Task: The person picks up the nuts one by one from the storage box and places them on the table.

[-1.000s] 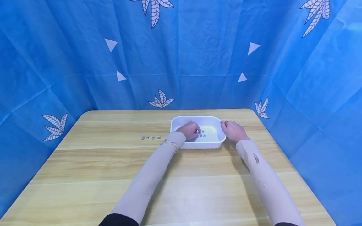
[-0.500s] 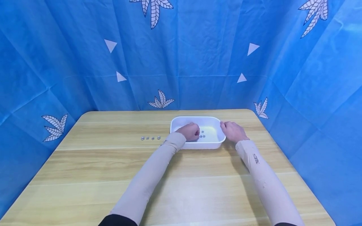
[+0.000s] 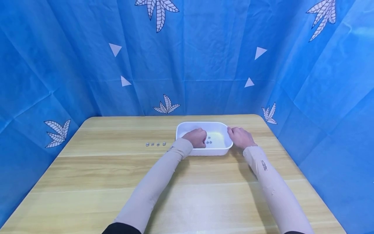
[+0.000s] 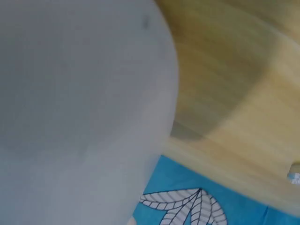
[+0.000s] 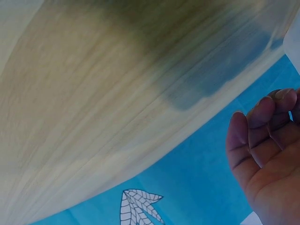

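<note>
A white rectangular tub [image 3: 210, 151] stands near the table's far edge. My left hand [image 3: 196, 137] is inside its left half, fingers curled downward. Its fingertips are hidden beneath the hand, so whether they pinch anything is not visible. Just right of it, several small silver metal pieces [image 3: 209, 137], which look like nuts, lie on the tub's floor. My right hand [image 3: 241, 137] grips the tub's right rim; the right wrist view shows that hand's bent fingers [image 5: 260, 115] near a white edge.
To the left of the tub, several similar silver pieces [image 3: 158, 144] lie in a row on the wooden table [image 3: 117, 182]. Blue curtains [image 3: 210, 65] with leaf prints surround the table's back and sides. The left sleeve [image 4: 84, 103] fills much of the left wrist view.
My left hand has curled more and turned slightly down inside the tub. One silver piece that was at its fingertips is no longer visible. The right hand keeps its place on the rim.
</note>
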Action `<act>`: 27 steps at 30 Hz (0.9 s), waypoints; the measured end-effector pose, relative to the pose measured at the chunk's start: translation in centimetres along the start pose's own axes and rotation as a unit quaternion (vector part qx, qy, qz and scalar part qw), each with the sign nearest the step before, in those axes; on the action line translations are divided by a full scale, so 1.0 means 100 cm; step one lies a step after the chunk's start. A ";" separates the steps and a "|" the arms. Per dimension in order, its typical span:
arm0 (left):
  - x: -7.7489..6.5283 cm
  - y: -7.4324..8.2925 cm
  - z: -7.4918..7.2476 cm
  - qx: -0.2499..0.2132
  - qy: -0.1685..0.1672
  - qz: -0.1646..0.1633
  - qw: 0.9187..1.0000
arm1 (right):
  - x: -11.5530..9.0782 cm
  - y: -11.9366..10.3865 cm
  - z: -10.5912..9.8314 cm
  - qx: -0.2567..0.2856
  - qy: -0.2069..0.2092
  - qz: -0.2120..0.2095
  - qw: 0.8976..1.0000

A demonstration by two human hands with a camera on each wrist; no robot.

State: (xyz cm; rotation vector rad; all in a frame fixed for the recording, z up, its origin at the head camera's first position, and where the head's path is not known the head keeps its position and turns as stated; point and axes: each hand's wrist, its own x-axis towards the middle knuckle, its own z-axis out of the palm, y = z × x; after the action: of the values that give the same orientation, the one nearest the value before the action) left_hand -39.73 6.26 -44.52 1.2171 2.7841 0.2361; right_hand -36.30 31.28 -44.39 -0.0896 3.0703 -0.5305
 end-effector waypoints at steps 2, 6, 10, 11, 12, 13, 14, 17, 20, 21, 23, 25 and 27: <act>0.000 -0.001 0.001 -0.015 0.000 -0.007 1.000 | 0.000 0.001 0.001 0.001 -0.002 0.002 1.000; 0.000 -0.003 0.001 -0.047 0.003 -0.021 0.999 | 0.001 0.002 0.001 0.004 -0.004 0.005 1.000; 0.000 -0.002 0.000 -0.084 0.007 -0.034 0.996 | 0.001 0.002 0.001 0.005 -0.004 0.006 1.000; 0.000 -0.002 0.000 -0.093 0.007 -0.037 0.995 | 0.001 0.001 0.001 0.005 -0.004 0.007 1.000; -0.001 -0.001 -0.001 -0.107 0.007 -0.040 0.993 | 0.001 0.001 0.001 0.006 -0.004 0.007 1.000; -0.002 -0.001 -0.002 -0.120 0.007 -0.043 0.992 | 0.001 0.001 0.001 0.005 -0.003 0.006 1.000; -0.002 0.000 -0.003 -0.138 0.010 -0.044 0.989 | 0.001 0.001 0.002 0.005 -0.002 0.006 1.000; -0.005 0.000 -0.006 -0.197 0.022 -0.040 0.979 | 0.001 0.001 0.002 0.004 0.000 0.004 1.000; -0.009 -0.001 -0.008 -0.250 0.039 -0.028 0.967 | 0.001 0.000 0.002 0.003 0.002 0.002 1.000; -0.010 -0.002 -0.009 -0.260 0.045 -0.023 0.964 | 0.000 0.000 0.002 0.003 0.002 0.001 1.000; -0.012 -0.004 -0.008 -0.273 0.055 -0.014 0.960 | 0.000 0.000 0.002 0.002 0.001 0.001 1.000; -0.013 -0.007 -0.008 -0.279 0.069 -0.005 0.958 | 0.000 0.000 0.001 0.002 0.001 0.000 1.000; -0.014 -0.009 -0.008 -0.284 0.081 0.002 0.955 | -0.001 0.000 0.001 0.002 0.001 0.000 1.000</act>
State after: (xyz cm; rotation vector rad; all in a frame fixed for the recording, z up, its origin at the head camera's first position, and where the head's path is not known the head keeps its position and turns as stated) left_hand -39.55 4.58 -43.90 1.0834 2.5457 1.0902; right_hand -36.25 31.28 -44.46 -0.0890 3.0708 -0.5373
